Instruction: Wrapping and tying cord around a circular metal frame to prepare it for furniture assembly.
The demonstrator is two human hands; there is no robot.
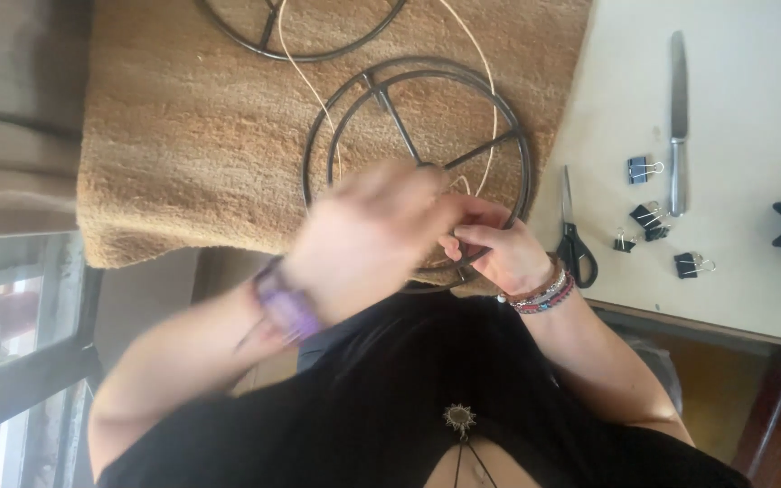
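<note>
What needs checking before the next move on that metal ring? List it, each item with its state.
1. Metal ring lies flat on the brown mat: ok.
2. Right hand pinches at the ring's near rim: ok; what its fingers hold, cannot tell.
3. Left hand grip: blurred, cannot tell.
4. Pale cord runs across the ring and off the top of the picture: ok; free of tangles under the hands, cannot tell.
5. Scissors lie on the white table beside the right wrist: ok.
6. Binder clips lie loose beside the scissors: ok.
</note>
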